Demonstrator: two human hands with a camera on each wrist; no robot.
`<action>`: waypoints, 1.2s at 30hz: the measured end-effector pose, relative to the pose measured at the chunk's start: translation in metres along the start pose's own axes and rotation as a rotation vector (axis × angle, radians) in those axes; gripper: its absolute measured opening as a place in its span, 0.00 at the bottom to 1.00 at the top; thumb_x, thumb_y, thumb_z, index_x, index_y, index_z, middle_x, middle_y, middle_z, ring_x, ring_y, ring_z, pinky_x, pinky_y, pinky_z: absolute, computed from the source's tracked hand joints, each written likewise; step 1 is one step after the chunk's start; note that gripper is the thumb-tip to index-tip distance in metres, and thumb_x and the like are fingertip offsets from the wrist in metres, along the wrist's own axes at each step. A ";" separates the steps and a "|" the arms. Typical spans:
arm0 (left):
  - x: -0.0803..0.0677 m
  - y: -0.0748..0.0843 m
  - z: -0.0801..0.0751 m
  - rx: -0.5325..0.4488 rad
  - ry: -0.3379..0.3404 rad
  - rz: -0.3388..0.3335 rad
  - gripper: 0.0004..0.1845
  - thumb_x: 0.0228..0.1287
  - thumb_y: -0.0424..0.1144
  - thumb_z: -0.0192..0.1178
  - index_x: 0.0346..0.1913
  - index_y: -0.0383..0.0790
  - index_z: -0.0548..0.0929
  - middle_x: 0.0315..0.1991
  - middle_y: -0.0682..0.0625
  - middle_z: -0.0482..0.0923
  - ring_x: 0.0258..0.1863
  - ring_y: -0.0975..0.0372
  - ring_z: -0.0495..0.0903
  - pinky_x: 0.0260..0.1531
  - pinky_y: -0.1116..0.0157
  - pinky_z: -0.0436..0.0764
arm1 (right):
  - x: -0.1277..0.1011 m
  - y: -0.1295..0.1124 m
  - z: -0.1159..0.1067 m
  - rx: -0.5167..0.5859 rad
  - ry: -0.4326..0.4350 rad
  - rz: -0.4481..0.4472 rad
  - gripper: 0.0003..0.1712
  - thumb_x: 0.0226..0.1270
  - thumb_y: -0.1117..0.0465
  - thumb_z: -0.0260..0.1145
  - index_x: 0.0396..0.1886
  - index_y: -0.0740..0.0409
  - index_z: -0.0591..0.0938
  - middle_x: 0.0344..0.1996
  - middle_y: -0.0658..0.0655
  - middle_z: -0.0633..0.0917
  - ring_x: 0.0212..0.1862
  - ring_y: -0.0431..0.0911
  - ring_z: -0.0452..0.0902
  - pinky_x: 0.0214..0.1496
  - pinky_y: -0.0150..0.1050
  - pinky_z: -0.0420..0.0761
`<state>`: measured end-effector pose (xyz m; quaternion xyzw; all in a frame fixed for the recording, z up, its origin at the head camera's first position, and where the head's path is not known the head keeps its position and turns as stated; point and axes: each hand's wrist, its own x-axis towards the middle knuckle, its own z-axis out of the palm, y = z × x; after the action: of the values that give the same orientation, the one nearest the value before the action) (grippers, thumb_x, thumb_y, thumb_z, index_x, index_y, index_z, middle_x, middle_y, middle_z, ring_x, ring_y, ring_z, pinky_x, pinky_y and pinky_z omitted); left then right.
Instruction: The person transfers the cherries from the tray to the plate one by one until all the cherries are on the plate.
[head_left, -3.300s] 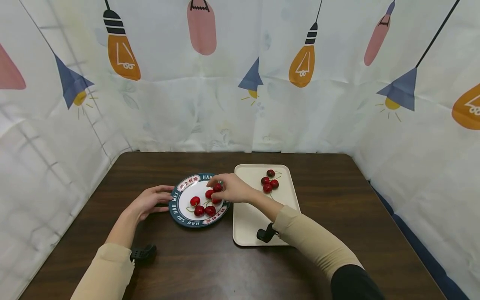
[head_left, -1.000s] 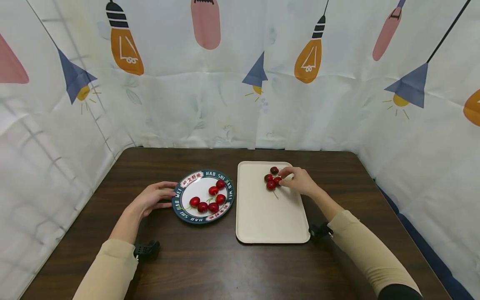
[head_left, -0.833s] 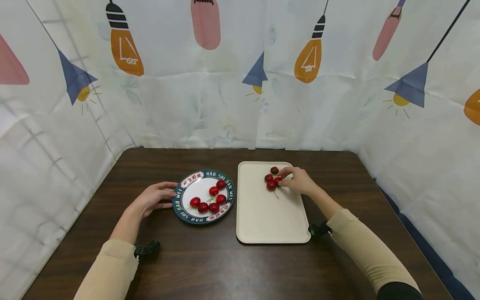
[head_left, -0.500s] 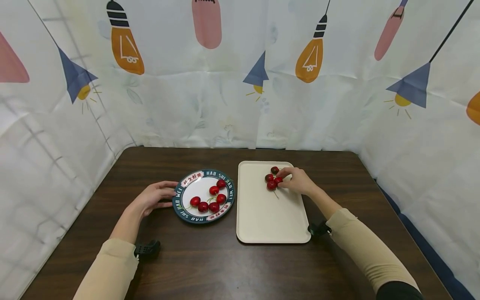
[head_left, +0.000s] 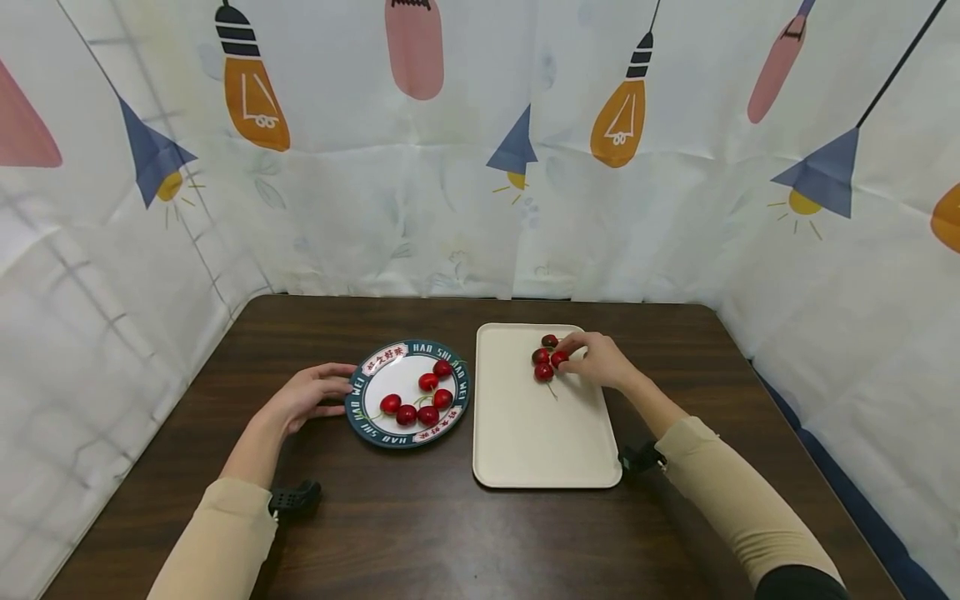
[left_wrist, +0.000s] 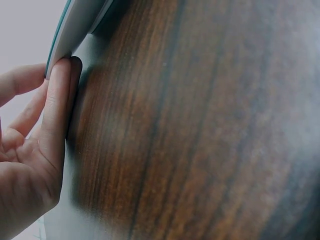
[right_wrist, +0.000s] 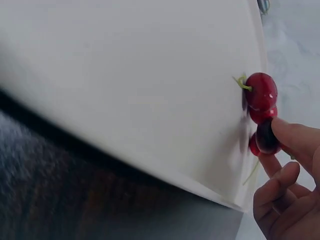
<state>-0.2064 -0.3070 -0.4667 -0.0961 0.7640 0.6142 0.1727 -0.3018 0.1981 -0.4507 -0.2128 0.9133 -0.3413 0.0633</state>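
My right hand (head_left: 598, 362) pinches a dark red cherry (right_wrist: 266, 136) between thumb and fingers, low over the far right part of the cream tray (head_left: 544, 442). Right beside it lie several more cherries in a cluster, one of them a red cherry (right_wrist: 261, 91) with a green stem. To the left, my left hand (head_left: 309, 397) touches the left rim of a round plate (head_left: 364, 426) with extended fingers. In the left wrist view, the fingertips (left_wrist: 61, 70) meet the plate's edge. Several cherries, such as a bright red cherry (head_left: 390, 403), lie on the plate's white middle.
Plate and tray stand side by side on a dark brown wooden table (head_left: 420, 533), a narrow strip of wood between them. A white curtain (head_left: 420, 225) printed with lamps hangs behind the table and along its sides.
My right hand has moved from the plate rightward to the tray's cherries. Over the last second it shifts only slightly there, a cherry between its fingers. The left hand stays at the plate's rim.
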 end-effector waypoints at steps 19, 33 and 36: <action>-0.001 0.000 0.000 -0.003 -0.005 -0.005 0.31 0.77 0.39 0.59 0.76 0.33 0.64 0.66 0.35 0.69 0.49 0.58 0.80 0.50 0.60 0.86 | -0.003 -0.018 -0.026 -0.018 0.051 -0.038 0.22 0.66 0.59 0.74 0.58 0.59 0.83 0.47 0.59 0.88 0.40 0.54 0.73 0.36 0.45 0.75; -0.001 0.001 0.000 0.003 0.003 0.000 0.31 0.77 0.39 0.59 0.76 0.33 0.65 0.66 0.35 0.70 0.49 0.57 0.81 0.50 0.59 0.85 | 0.003 -0.038 -0.035 -0.017 0.056 -0.082 0.14 0.68 0.58 0.73 0.52 0.53 0.86 0.49 0.55 0.87 0.49 0.56 0.78 0.46 0.47 0.76; -0.001 0.001 0.000 0.005 0.003 -0.002 0.31 0.77 0.40 0.59 0.76 0.34 0.65 0.66 0.35 0.70 0.49 0.57 0.81 0.50 0.59 0.85 | 0.007 -0.044 -0.034 -0.002 0.046 -0.100 0.14 0.69 0.59 0.73 0.52 0.54 0.86 0.50 0.55 0.87 0.54 0.58 0.79 0.48 0.47 0.77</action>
<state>-0.2055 -0.3068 -0.4652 -0.0973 0.7657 0.6120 0.1722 -0.3012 0.1853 -0.3962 -0.2501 0.9031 -0.3481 0.0250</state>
